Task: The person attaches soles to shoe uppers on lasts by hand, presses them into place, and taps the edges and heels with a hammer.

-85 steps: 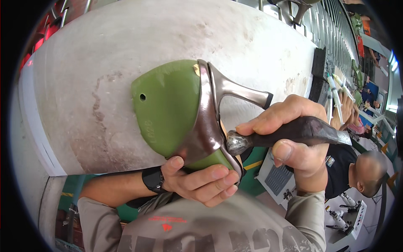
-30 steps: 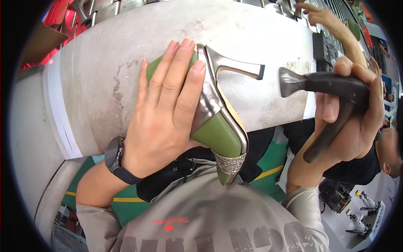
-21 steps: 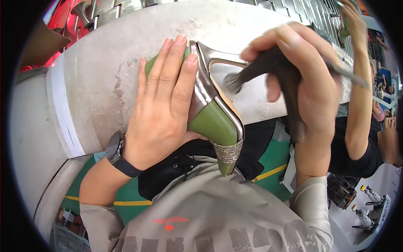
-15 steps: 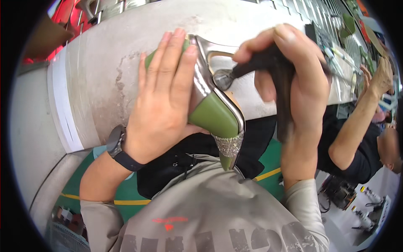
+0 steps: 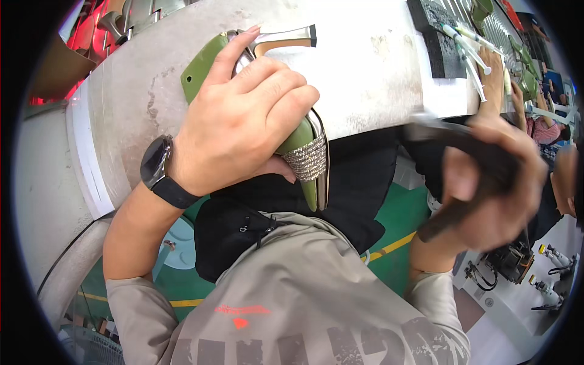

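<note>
A green high-heeled shoe (image 5: 296, 136) lies at the near edge of the pale worktop, its pointed toe jutting over the edge toward me. Rows of sparkling stones band its front, and a slim metallic heel (image 5: 286, 39) points to the right. Fingers wrapped over the shoe's middle, my left hand (image 5: 243, 121) grips it and hides part of the sole. Off to the right, apart from the shoe, my right hand (image 5: 502, 201) is closed round a dark hammer (image 5: 480, 149). Motion blurs the hammer and the fingers.
A black foam block (image 5: 435, 45) and several syringes (image 5: 468, 52) occupy the worktop's far right. Metal rollers (image 5: 143, 18) run along the back left. A person's arm (image 5: 491, 82) reaches in at right. Below lies a green floor (image 5: 395, 210) with a yellow line.
My right hand has swung the hammer away from the sole, down and to the right. My left hand has turned the shoe slightly and curled further over it.
</note>
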`<action>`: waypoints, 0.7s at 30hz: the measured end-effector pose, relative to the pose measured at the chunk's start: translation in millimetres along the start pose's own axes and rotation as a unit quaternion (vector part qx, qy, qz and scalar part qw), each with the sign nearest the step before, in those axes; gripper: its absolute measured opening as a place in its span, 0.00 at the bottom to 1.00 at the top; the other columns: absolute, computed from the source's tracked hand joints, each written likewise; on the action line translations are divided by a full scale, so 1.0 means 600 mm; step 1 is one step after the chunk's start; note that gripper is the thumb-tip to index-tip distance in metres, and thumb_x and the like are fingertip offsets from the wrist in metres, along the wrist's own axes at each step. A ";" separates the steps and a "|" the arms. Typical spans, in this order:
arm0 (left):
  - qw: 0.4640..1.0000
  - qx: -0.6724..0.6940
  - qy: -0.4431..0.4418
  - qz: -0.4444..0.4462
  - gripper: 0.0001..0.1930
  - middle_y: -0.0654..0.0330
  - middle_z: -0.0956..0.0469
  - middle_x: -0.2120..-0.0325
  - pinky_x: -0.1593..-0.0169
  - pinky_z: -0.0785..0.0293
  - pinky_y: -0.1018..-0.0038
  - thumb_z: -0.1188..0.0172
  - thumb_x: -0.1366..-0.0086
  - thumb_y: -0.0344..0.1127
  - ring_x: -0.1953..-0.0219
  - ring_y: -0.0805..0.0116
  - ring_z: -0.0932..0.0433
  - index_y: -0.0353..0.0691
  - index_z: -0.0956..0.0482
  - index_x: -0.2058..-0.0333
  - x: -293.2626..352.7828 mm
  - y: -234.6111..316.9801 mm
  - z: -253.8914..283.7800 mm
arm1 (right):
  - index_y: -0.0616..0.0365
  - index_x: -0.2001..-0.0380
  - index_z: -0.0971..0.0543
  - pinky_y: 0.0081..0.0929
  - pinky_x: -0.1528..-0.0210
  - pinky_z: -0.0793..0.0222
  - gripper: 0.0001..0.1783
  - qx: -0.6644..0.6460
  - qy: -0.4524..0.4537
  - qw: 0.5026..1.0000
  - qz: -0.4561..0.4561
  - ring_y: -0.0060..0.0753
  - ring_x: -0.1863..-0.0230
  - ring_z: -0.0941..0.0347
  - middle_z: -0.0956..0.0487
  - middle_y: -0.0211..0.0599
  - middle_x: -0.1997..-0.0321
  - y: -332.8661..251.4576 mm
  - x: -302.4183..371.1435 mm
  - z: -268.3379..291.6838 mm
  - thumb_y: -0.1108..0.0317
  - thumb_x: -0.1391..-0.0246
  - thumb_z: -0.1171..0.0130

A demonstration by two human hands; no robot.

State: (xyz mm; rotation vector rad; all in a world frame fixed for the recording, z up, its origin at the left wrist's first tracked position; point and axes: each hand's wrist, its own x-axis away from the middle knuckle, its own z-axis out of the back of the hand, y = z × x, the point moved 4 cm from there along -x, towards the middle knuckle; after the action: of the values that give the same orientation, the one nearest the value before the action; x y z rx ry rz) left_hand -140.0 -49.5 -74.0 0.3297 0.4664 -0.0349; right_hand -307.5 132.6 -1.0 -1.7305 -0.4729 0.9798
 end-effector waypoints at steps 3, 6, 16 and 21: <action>1.000 0.003 -0.004 -0.014 0.43 0.61 0.19 0.55 0.28 0.41 0.42 0.18 0.71 0.43 0.49 0.56 0.20 0.42 0.24 0.50 -0.014 0.007 -0.001 | 0.69 0.53 0.21 0.22 0.66 0.29 0.26 0.173 -0.092 0.977 0.079 0.24 0.82 0.32 0.18 0.53 0.63 -0.013 0.013 0.004 0.55 0.26 0.58; 1.000 -0.011 0.000 -0.005 0.44 0.60 0.19 0.55 0.29 0.39 0.43 0.18 0.70 0.43 0.49 0.53 0.20 0.42 0.25 0.49 0.000 0.004 -0.001 | 0.70 0.58 0.21 0.19 0.75 0.32 0.21 0.019 -0.060 0.993 -0.098 0.25 0.82 0.32 0.15 0.57 0.61 0.063 0.019 -0.076 0.59 0.28 0.52; 0.999 -0.032 0.010 -0.008 0.46 0.66 0.19 0.56 0.30 0.40 0.52 0.18 0.74 0.50 0.48 0.60 0.21 0.45 0.25 0.50 -0.003 0.009 -0.006 | 0.66 0.54 0.23 0.23 0.75 0.31 0.20 0.021 -0.060 0.996 -0.067 0.22 0.81 0.32 0.17 0.63 0.58 0.042 0.066 -0.054 0.58 0.26 0.55; 0.999 -0.028 0.014 -0.004 0.47 0.65 0.19 0.56 0.31 0.38 0.54 0.18 0.76 0.48 0.48 0.60 0.21 0.45 0.24 0.50 0.013 0.006 -0.005 | 0.65 0.57 0.24 0.25 0.74 0.29 0.17 0.027 -0.041 0.988 -0.147 0.23 0.83 0.33 0.18 0.65 0.57 0.053 0.084 -0.057 0.59 0.28 0.50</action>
State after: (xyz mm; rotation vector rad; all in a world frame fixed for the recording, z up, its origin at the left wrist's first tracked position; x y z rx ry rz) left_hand -134.1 -44.9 -78.6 0.2735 0.4959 -0.0249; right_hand -255.1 136.1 -45.4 -1.5232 -0.7260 0.8452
